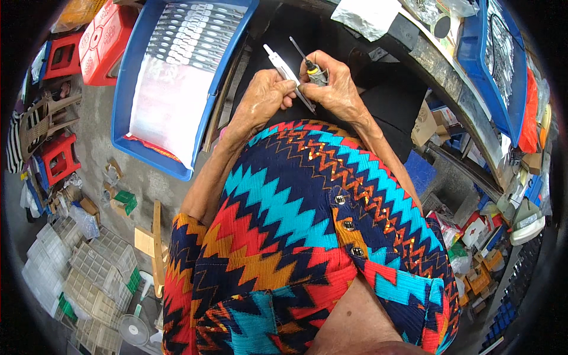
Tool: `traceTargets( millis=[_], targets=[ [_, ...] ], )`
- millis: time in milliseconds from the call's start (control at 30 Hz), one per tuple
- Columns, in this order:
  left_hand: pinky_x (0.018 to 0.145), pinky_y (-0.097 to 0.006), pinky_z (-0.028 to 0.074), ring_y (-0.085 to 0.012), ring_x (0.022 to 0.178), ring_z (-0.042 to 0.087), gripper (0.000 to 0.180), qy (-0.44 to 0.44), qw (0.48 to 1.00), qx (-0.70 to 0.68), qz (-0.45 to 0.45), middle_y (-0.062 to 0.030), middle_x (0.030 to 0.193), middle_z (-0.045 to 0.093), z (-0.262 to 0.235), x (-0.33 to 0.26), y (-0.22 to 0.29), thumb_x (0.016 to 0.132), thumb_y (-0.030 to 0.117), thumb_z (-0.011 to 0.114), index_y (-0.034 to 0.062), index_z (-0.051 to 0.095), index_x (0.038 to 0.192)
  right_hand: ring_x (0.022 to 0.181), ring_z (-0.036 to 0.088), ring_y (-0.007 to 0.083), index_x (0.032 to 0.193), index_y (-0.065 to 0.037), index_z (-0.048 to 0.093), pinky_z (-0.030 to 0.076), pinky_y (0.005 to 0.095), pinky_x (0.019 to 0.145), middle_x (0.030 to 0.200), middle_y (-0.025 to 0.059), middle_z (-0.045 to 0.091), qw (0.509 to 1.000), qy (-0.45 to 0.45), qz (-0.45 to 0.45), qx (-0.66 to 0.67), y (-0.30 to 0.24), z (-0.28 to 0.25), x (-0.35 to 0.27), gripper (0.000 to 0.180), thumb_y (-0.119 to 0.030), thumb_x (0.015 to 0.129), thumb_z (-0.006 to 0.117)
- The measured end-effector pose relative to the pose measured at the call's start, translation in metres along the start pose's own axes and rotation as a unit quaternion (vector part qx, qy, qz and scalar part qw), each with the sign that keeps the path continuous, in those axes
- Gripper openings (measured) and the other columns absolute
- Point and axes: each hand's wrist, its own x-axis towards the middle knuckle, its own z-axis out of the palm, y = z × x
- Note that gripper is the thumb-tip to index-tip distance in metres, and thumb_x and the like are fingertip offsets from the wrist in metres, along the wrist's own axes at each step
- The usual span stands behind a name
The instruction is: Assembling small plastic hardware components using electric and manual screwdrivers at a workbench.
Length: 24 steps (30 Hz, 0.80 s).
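Observation:
A slim white plastic piece (283, 68) with a narrow tip is pinched in my left hand (263, 97), tilted with its tip toward the upper left. My right hand (337, 86) is wrapped round a screwdriver (311, 67), which has a dark and yellow handle and a thin shaft pointing up and left. The right fingertips meet the lower part of the white piece, so both hands are close together above my lap. The screwdriver's tip is apart from the piece. Part of the handle and the piece's lower side are hidden by my fingers.
Left of my hands stands a blue tray (121, 112) with rows of slim grey-and-white pieces (195, 29) on white lining. A curved worktop (455, 89) carries another blue tray (515, 118) at right. Red stools (100, 44) and stacked clear boxes (100, 266) stand on the left.

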Motion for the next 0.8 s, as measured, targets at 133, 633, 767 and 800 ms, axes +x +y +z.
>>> traceTargets(
  millis=[133,633,767,800],
  targets=[
    [0.055,-0.019,0.042,-0.0067,0.057,0.049,0.017,-0.001,1.0,0.004,0.01,-0.003,0.068,0.055,0.0,-0.004,0.007,0.085,0.013,0.05,-0.0021,0.055,0.082,0.065,0.048,0.0082,0.082,-0.001,0.05,0.042,0.0251,0.057,0.069,0.0022,0.05,1.0,-0.002,0.015,0.011,0.0,0.0,0.002,0.018,-0.003,0.067,0.059],
    [0.056,-0.022,0.041,-0.0105,0.06,0.052,0.013,0.051,0.997,-0.034,0.046,-0.0054,0.068,0.056,-0.004,-0.005,-0.001,0.082,0.012,0.054,-0.0014,0.054,0.08,0.065,0.049,0.0087,0.083,-0.001,0.052,0.043,0.0246,0.057,0.071,0.0031,0.052,1.0,-0.015,0.009,-0.005,0.005,0.007,0.009,0.016,-0.004,0.069,0.059],
    [0.057,-0.022,0.042,-0.0116,0.06,0.054,0.013,0.099,0.99,-0.053,0.085,-0.0075,0.068,0.058,-0.028,-0.015,0.0,0.08,0.01,0.055,-0.0033,0.054,0.082,0.062,0.049,0.0069,0.085,-0.003,0.054,0.042,0.0222,0.054,0.07,0.0006,0.053,0.998,0.001,0.057,0.04,-0.003,0.014,0.011,0.016,-0.011,0.075,0.063],
    [0.057,-0.022,0.043,-0.0119,0.059,0.055,0.014,0.125,0.986,-0.051,0.098,-0.0083,0.068,0.059,-0.039,-0.019,0.0,0.079,0.01,0.056,-0.0038,0.054,0.082,0.062,0.049,0.0069,0.085,-0.003,0.054,0.042,0.0222,0.054,0.07,0.0006,0.053,0.998,-0.006,0.053,0.042,0.0,0.013,0.011,0.016,-0.011,0.075,0.063]
  ],
)
